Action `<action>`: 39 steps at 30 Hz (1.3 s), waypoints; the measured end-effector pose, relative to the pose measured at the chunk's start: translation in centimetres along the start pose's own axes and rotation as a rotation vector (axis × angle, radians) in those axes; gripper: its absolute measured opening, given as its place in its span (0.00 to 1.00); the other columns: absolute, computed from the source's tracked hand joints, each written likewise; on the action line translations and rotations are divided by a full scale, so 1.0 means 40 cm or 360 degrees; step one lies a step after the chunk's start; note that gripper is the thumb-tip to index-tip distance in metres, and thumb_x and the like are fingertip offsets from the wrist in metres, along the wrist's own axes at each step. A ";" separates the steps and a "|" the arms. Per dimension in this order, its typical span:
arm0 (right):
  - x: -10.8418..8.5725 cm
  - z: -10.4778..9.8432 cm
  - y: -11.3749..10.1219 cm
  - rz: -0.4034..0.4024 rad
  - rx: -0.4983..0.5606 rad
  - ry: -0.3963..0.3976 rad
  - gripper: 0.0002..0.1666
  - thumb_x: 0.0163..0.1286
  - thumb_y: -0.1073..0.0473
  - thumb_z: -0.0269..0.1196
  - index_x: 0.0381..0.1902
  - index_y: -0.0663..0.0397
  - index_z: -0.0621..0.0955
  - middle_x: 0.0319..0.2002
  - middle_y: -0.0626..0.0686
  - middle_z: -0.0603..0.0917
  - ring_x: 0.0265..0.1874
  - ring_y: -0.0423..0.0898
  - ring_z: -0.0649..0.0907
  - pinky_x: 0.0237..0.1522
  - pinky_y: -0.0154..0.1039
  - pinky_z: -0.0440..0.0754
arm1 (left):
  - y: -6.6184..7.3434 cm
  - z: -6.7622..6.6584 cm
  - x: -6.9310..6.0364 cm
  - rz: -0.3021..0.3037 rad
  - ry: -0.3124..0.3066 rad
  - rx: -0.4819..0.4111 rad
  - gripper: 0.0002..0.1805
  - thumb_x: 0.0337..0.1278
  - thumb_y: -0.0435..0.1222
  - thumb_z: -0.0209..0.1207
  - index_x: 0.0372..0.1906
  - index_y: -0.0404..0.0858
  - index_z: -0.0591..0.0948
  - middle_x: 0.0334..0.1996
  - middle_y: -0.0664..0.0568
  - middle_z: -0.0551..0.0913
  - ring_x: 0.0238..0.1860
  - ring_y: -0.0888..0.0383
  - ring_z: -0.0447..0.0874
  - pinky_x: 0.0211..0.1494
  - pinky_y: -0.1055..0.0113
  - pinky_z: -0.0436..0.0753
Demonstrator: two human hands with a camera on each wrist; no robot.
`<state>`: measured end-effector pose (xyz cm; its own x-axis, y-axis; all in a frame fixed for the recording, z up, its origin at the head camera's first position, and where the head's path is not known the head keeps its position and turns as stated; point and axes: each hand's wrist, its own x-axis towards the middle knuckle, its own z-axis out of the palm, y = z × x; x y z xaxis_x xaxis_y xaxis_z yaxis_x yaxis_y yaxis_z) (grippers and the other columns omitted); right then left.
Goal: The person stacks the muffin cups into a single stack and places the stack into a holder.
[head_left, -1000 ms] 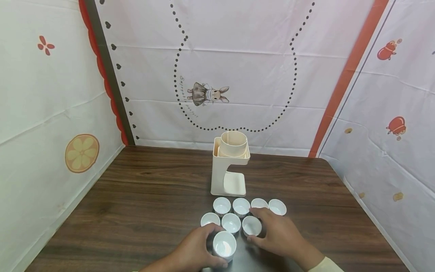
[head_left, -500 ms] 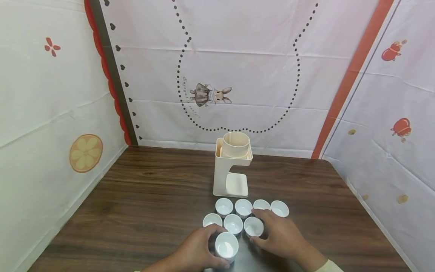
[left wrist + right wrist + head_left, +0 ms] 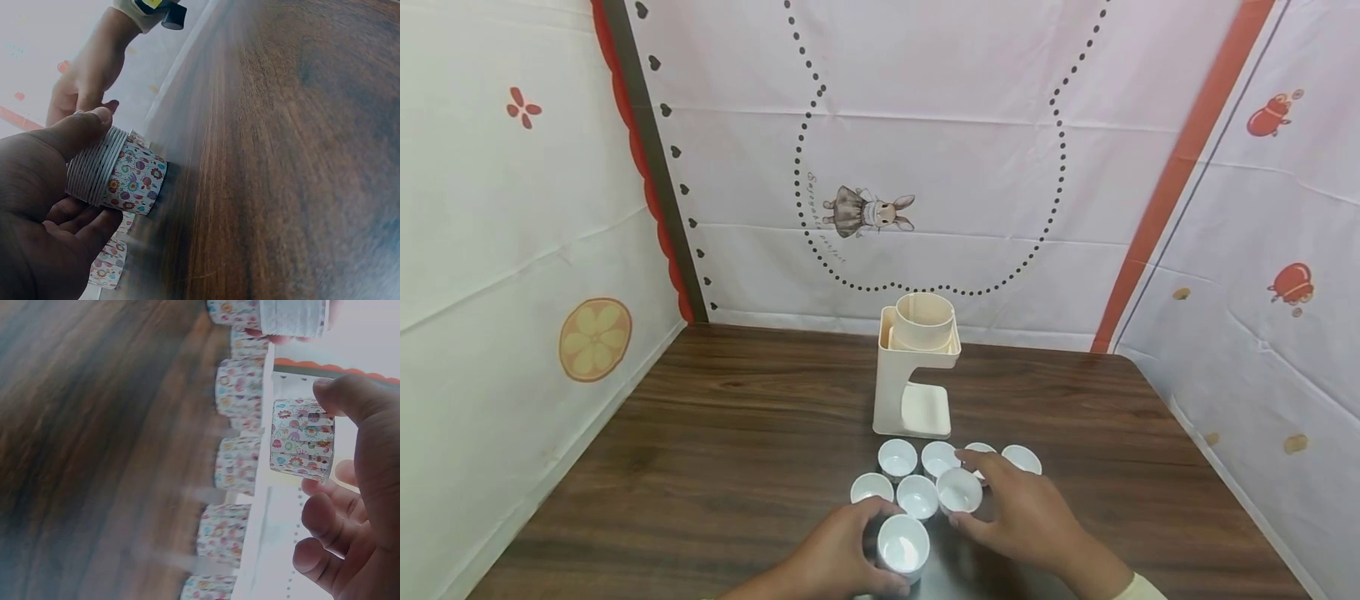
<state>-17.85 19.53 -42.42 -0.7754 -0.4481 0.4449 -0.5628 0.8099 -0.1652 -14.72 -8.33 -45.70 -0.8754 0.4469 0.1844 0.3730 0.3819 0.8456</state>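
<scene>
My left hand [image 3: 842, 550] holds a nested stack of paper baking cups [image 3: 904, 543] between thumb and fingers. In the left wrist view the stack [image 3: 119, 169] shows many white rims and a colourful floral print. My right hand [image 3: 1026, 512] pinches a single baking cup [image 3: 958, 490] between thumb and a finger; in the right wrist view this cup [image 3: 303, 439] is raised off the table, its other fingers apart from it. Several more cups stand in two rows just beyond the hands, among them one front-row cup [image 3: 917, 497] and one back-row cup [image 3: 898, 458].
A cream plastic stand [image 3: 891, 392] with a round cylinder [image 3: 925, 321] in its top stands behind the cups. The dark wooden table [image 3: 737, 433] is bounded by printed cloth walls at the back [image 3: 970, 192] and both sides.
My right hand has lifted its cup off the table, out of the front row. The left hand keeps its hold on the stack. The head view has shifted slightly.
</scene>
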 end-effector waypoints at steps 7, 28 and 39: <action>0.009 -0.026 -0.033 -0.0063 0.0040 0.0063 0.45 0.49 0.35 0.79 0.64 0.40 0.80 0.52 0.37 0.84 0.41 0.37 0.85 0.35 0.40 0.83 | -0.001 0.000 0.001 0.0022 0.0002 -0.0009 0.35 0.30 0.41 0.85 0.51 0.46 0.82 0.37 0.70 0.83 0.38 0.69 0.80 0.46 0.69 0.79; 0.022 -0.046 -0.116 -0.0294 0.0146 0.0080 0.44 0.51 0.36 0.78 0.64 0.41 0.78 0.54 0.36 0.83 0.44 0.36 0.85 0.38 0.39 0.83 | -0.005 0.000 -0.004 0.0006 -0.0015 -0.0011 0.35 0.30 0.42 0.85 0.51 0.45 0.82 0.35 0.69 0.82 0.36 0.70 0.80 0.43 0.70 0.79; 0.023 -0.047 -0.140 -0.0258 0.0223 -0.0054 0.43 0.55 0.35 0.76 0.66 0.37 0.76 0.53 0.35 0.82 0.45 0.36 0.84 0.41 0.41 0.83 | 0.000 0.000 -0.001 -0.0002 -0.0029 -0.0056 0.33 0.29 0.41 0.85 0.48 0.47 0.81 0.35 0.68 0.83 0.36 0.68 0.81 0.42 0.70 0.79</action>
<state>-14.87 15.29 -39.43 -0.6792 -0.5827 0.4462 -0.7135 0.6666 -0.2156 -14.71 -8.33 -45.71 -0.8698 0.4615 0.1744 0.3607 0.3537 0.8630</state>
